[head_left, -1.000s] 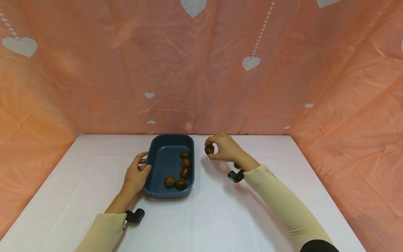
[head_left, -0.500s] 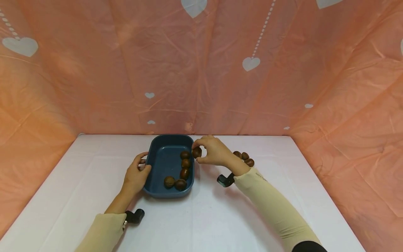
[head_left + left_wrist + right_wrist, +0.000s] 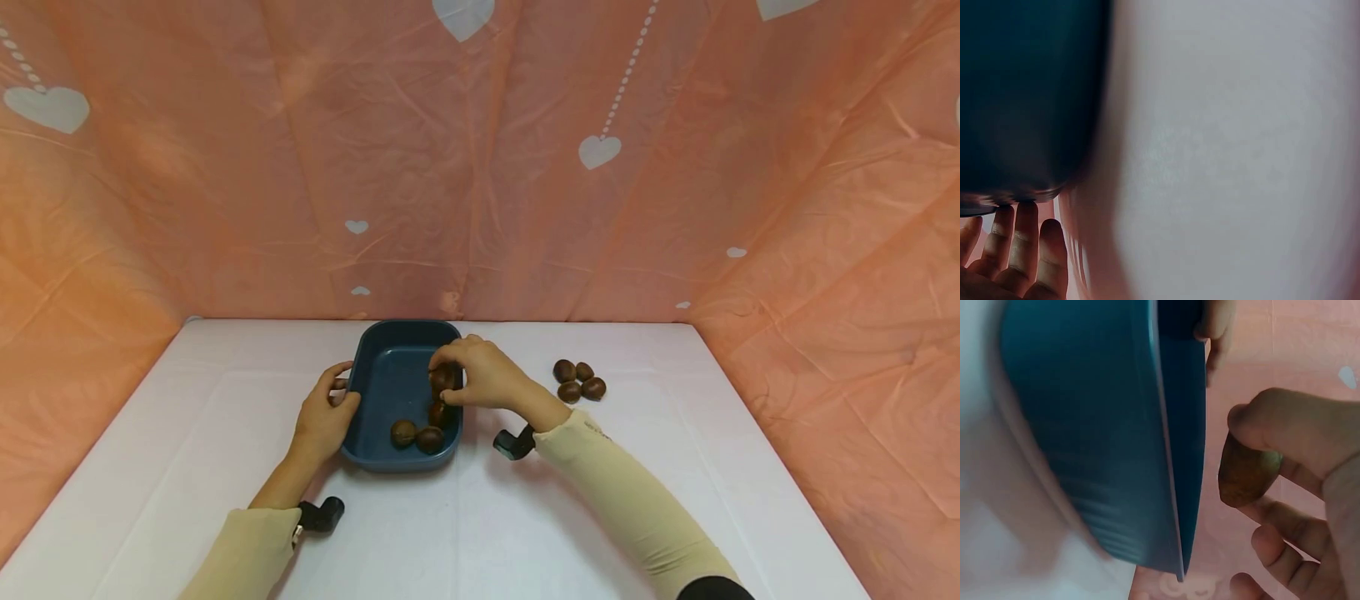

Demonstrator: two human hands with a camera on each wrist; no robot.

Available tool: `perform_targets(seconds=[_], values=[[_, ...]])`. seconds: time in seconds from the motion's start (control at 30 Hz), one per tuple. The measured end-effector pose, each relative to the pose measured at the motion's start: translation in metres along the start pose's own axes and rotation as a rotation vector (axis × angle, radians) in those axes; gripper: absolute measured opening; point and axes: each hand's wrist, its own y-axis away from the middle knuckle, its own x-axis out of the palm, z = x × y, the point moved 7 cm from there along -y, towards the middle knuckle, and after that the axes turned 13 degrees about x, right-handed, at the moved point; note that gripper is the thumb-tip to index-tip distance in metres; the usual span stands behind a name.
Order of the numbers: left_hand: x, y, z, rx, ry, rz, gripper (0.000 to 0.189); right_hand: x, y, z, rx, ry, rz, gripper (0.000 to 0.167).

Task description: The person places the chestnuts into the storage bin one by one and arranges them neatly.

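Brown nut (image 3: pixel 442 377) is pinched in the right hand (image 3: pixel 483 379), over the right side of the blue dish (image 3: pixel 393 325). Right wrist view puts it above rim level, between thumb and fingers; head view can't settle whether it touches nuts below. Right hand comes in from the dish's right, palm side toward the dish, forearm slanting back to the near right, thumb nearer the body. Loose nuts (image 3: pixel 430 440) lie in the dish: two at the near end, plus at least one partly hidden by the thumb.

Left hand (image 3: pixel 324 421) holds the dish's left side, fingers on the outer wall, thumb at the rim. Second group, four nuts (image 3: pixel 569 392), sits close together on the white tablecloth (image 3: pixel 465 533), right of the dish. Beige sleeves (image 3: pixel 622 483), black wrist device (image 3: pixel 321 515) on each arm, orange backdrop (image 3: pixel 525 192) with pale hearts.

Vs. earlier: one second ago the pinched nut was outside the dish, to its right; half a second ago at the right rim; now inside the rim line. Forearm has cleared the group of four, now fully visible. Left hand and dish unchanged.
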Motion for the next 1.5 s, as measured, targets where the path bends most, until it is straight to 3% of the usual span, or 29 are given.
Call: perform_targets(seconds=[0.37, 0.7, 1.5], values=[[0.000, 0.000, -0.002, -0.008, -0.006, 0.004, 0.049, 0.015, -0.002, 0.006, -0.018, -0.016, -0.008, 0.035], [0.000, 0.001, -0.001, -0.019, 0.012, 0.007, 0.049, 0.031, -0.009, 0.009, -0.017, -0.018, 0.033, 0.036], [0.001, 0.000, 0.002, -0.013, 0.007, 0.007, 0.049, 0.062, -0.029, 0.006, 0.032, 0.129, 0.157, 0.036]])
